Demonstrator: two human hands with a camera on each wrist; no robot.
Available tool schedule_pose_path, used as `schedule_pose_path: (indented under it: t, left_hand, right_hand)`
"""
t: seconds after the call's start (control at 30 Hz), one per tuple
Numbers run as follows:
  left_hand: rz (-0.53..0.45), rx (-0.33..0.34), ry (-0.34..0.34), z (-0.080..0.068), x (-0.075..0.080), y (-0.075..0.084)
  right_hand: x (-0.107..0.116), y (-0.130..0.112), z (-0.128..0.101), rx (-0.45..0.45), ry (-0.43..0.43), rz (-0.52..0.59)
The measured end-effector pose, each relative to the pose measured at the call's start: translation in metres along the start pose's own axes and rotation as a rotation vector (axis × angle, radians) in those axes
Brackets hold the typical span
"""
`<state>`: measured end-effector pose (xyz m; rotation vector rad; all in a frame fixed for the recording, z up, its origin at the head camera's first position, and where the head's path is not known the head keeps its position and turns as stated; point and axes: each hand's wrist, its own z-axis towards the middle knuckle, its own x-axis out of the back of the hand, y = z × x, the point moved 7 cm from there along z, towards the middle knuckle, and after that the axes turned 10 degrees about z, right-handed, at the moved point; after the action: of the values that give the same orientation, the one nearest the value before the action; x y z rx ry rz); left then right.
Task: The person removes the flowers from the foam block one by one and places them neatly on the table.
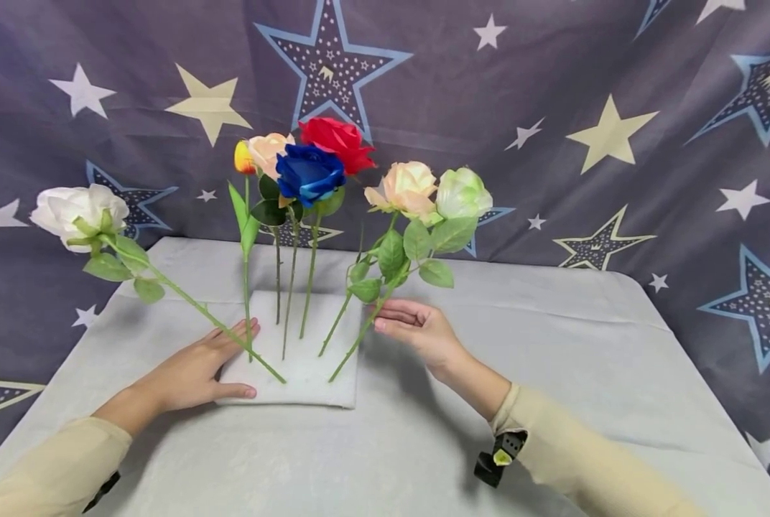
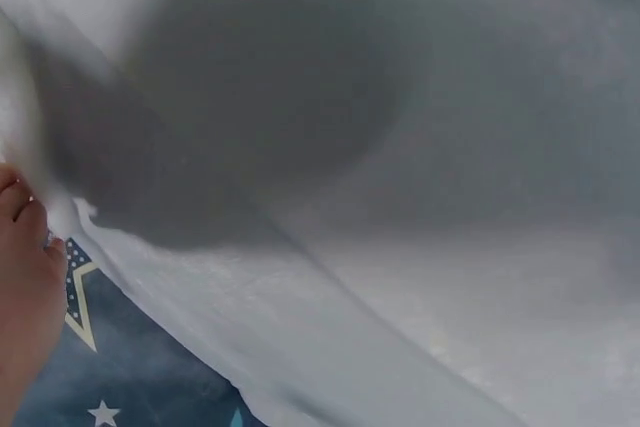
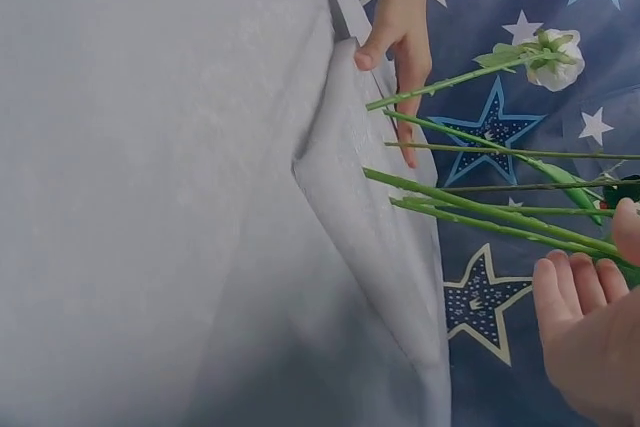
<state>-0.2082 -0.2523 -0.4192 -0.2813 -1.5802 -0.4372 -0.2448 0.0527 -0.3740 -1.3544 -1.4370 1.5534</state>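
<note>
Left hand point(image 1: 194, 373) lies flat on foam block point(image 1: 307, 373); right hand point(image 1: 417, 327), fingers relaxed, partly hidden behind stems point(image 1: 359, 337)

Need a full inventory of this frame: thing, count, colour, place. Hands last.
white block: 1, white, table centre, stems stuck in it
white rose: 1, white, leans far left from the block
tulip bud: 1, orange-yellow, upright, left of the cluster
peach rose: 1, peach, upright cluster, back left
blue rose: 1, blue, upright cluster, front
red rose: 1, red, upright cluster, back
cream rose: 1, cream-peach, leans right
green-white rose: 1, pale green, leans right, rightmost
tablecloth: 1, light grey, covers the table
backdrop: 1, dark blue-grey with stars, behind the table
left hand: flat on the block's left edge
right hand: open, beside the right-leaning stems
</note>
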Motion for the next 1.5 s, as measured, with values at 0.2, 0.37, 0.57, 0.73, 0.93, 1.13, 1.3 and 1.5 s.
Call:
schedule_pose_path:
  t: [0.2, 0.37, 0.57, 0.73, 0.93, 1.13, 1.3, 1.5]
  left_hand:
    - [0.000, -0.008, -0.002, 0.001, 0.002, 0.002]
    - [0.001, -0.011, 0.009, 0.000, 0.001, 0.002]
    - [-0.014, -0.001, 0.003, 0.000, 0.001, 0.002]
    - [-0.041, 0.014, -0.020, 0.001, 0.000, 0.003]
    - [-0.039, 0.008, -0.018, 0.000, 0.001, 0.004]
    - [-0.033, 0.010, -0.025, 0.002, 0.002, 0.003]
    - [-0.038, 0.011, -0.033, 0.002, 0.003, 0.002]
    - [-0.035, 0.009, -0.025, 0.002, 0.005, 0.004]
  right_hand:
    - [-0.002, 0.014, 0.004, -0.033, 0.023, 0.117]
    - [-0.006, 0.020, 0.005, -0.041, -0.003, 0.198]
    - [-0.012, 0.023, 0.006, -0.042, -0.018, 0.265]
    - [-0.014, 0.024, 0.005, -0.038, -0.016, 0.308]
    - [-0.017, 0.025, 0.005, -0.035, -0.030, 0.324]
    - [-0.017, 0.023, 0.004, -0.019, -0.057, 0.328]
    - [-0.019, 0.020, 0.003, 0.014, -0.095, 0.316]
    - [-0.020, 0.016, 0.001, 0.035, -0.104, 0.298]
